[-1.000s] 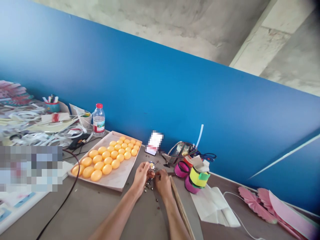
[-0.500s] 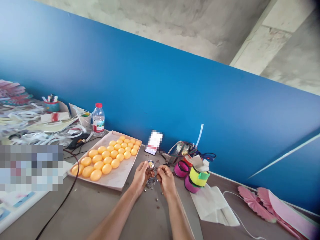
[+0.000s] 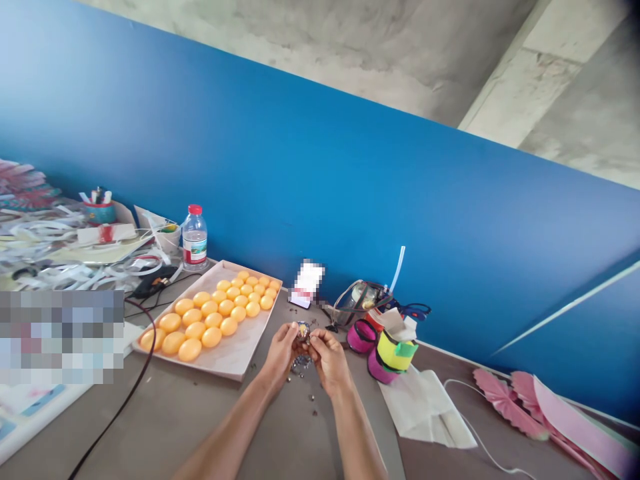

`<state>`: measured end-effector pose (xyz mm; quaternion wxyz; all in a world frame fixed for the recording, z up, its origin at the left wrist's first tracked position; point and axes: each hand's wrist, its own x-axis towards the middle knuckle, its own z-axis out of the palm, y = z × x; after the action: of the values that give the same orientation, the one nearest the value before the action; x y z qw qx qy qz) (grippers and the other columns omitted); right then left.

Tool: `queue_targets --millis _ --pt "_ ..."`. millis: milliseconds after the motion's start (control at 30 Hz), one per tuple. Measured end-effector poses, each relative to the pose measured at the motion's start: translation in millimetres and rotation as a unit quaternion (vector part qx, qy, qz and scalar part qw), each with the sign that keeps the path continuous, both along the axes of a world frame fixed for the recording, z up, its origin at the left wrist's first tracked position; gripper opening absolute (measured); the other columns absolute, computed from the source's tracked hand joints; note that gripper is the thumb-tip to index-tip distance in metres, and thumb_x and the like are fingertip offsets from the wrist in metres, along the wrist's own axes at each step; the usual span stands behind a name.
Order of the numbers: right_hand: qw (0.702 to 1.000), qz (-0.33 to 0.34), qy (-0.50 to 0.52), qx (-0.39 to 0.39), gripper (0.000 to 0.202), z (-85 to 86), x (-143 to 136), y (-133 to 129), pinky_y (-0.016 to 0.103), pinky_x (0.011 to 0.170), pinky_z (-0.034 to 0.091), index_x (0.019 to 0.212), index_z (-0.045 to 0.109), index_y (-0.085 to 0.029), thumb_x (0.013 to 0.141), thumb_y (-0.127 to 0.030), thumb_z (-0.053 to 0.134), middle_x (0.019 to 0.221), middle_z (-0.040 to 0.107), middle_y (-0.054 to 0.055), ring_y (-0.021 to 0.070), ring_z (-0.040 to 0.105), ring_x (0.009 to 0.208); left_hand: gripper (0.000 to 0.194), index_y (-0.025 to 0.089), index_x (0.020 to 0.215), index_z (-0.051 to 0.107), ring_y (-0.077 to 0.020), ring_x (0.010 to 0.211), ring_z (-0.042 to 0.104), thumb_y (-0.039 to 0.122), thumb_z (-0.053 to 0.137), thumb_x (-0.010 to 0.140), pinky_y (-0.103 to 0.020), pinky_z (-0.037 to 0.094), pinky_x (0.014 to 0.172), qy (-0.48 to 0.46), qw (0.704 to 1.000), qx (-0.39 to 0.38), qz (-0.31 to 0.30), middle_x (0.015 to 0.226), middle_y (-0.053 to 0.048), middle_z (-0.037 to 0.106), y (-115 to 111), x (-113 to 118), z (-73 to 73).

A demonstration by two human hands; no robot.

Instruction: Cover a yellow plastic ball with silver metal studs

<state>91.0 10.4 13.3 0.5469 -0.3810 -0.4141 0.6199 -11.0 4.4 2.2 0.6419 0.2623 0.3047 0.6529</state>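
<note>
Between my fingertips is a small round shiny piece with a yellowish middle. My left hand pinches it from the left side. My right hand has thumb and fingers pressed together at the piece's right edge; anything smaller in them is too small to make out. Below the hands, a little pile of silvery bits lies on the grey table, with a few loose ones nearer the front.
A shallow tray of orange balls stands on the left, a bottle behind it. Beyond my hands a phone leans by the blue partition. Rolls of coloured tape, white cloth and pink fans lie right.
My right hand has moved slightly left, so its fingertips now meet the round piece beside my left hand. The round piece appears turned, its face darker.
</note>
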Motion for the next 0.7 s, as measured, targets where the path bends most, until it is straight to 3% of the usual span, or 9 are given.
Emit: queue_targets --millis 367,700 --pt "0.999 0.015 0.032 -0.024 0.018 -3.3 2 2 0.023 0.053 0.035 0.063 0.054 -0.02 0.058 -0.024 0.07 0.046 0.043 -0.01 0.0056 0.033 0.041 0.033 0.016 0.072 0.05 -0.0102 0.047 0.053 0.048 0.061 0.071 -0.024 0.044 0.05 0.04 0.999 0.013 0.001 0.06 0.003 0.054 2 1 -6.8" --pt "0.996 0.044 0.064 -0.04 0.018 -4.6 4 1 0.025 0.056 0.037 0.062 0.052 -0.02 0.061 -0.026 0.069 0.041 0.042 -0.01 0.0066 0.035 0.04 0.032 0.016 0.076 0.05 -0.0101 0.048 0.053 0.047 0.06 0.072 -0.023 0.043 0.049 0.06 0.998 0.018 0.003 0.062 0.003 0.054 4 0 -12.4"
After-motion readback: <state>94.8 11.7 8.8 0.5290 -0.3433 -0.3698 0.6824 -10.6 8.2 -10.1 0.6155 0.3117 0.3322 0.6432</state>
